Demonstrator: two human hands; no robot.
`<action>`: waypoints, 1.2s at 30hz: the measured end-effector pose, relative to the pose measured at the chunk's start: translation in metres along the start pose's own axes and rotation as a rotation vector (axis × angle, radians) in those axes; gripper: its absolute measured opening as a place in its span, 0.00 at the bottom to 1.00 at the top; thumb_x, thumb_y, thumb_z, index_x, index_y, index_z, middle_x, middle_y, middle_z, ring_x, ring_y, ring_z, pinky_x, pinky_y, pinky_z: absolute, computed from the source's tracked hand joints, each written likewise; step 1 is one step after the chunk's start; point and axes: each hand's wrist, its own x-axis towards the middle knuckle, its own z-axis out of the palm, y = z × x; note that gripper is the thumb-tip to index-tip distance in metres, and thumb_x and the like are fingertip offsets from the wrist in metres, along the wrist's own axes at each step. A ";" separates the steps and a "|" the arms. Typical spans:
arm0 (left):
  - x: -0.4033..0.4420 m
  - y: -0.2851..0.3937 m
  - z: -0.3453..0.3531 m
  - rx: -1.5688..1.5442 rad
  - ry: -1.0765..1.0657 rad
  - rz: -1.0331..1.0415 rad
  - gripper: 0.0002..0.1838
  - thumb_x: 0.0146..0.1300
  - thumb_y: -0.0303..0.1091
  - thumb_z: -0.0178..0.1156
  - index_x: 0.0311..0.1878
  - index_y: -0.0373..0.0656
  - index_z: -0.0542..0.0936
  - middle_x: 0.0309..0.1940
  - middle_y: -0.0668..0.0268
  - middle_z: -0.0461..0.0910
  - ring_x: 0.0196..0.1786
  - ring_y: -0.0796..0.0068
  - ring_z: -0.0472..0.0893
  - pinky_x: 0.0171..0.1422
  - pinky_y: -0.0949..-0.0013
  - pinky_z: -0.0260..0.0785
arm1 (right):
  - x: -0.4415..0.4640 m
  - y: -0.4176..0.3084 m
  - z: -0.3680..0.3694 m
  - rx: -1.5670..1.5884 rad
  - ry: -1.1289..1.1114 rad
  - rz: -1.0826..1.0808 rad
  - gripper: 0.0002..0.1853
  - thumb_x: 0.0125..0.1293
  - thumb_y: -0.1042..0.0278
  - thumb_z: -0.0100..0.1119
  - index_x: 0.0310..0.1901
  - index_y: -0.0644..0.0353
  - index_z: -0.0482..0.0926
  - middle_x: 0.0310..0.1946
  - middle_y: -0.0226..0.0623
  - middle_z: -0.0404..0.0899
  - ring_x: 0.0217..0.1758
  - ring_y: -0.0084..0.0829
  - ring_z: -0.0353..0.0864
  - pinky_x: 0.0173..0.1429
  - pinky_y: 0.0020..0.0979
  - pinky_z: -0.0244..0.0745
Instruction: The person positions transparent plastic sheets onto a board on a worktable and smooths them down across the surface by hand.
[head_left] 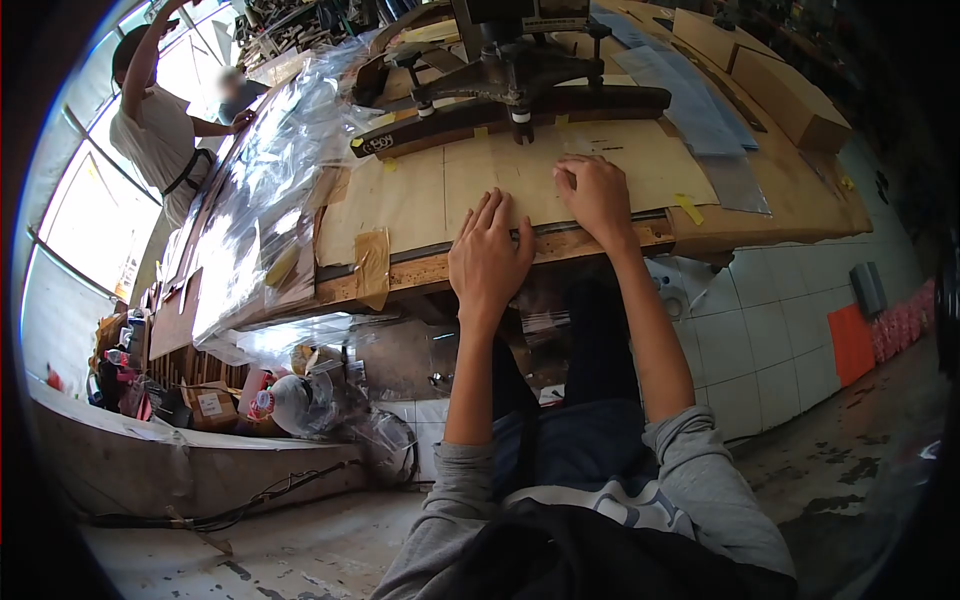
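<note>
Sheet (pixel 385 215) lies on the tabletop (pixel 430 273), left hand (pixel 490 255) flat on it, gripping nothing; right hand (pixel 597 200) half-curled, grip unclear. One labelled carton (pixel 212 408) below, contents hidden.

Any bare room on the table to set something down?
Pale sheet: between left hand and brown tape; also between right hand and yellow tape. Table's right corner, beside the bluish plastic sheets, looks mostly bare. Crowded: behind the dark bar, and the left side under clear plastic.

left hand (pixel 490 255) touches pale sheet (pixel 395 208) — right hand (pixel 598 198) alongside.
</note>
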 end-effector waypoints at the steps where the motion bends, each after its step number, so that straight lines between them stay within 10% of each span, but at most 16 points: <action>1: 0.000 0.000 0.000 -0.005 -0.002 -0.008 0.20 0.62 0.39 0.53 0.52 0.36 0.78 0.55 0.54 0.77 0.62 0.59 0.73 0.68 0.60 0.63 | 0.000 0.000 0.000 0.001 -0.004 0.004 0.11 0.61 0.63 0.57 0.36 0.60 0.84 0.38 0.34 0.84 0.47 0.35 0.79 0.56 0.40 0.66; 36: -0.001 0.000 0.001 0.007 0.024 0.012 0.20 0.62 0.39 0.54 0.50 0.34 0.78 0.55 0.53 0.78 0.61 0.60 0.75 0.68 0.61 0.64 | -0.001 -0.001 -0.001 0.012 -0.027 0.037 0.10 0.61 0.63 0.58 0.37 0.59 0.84 0.41 0.34 0.83 0.48 0.35 0.78 0.59 0.40 0.65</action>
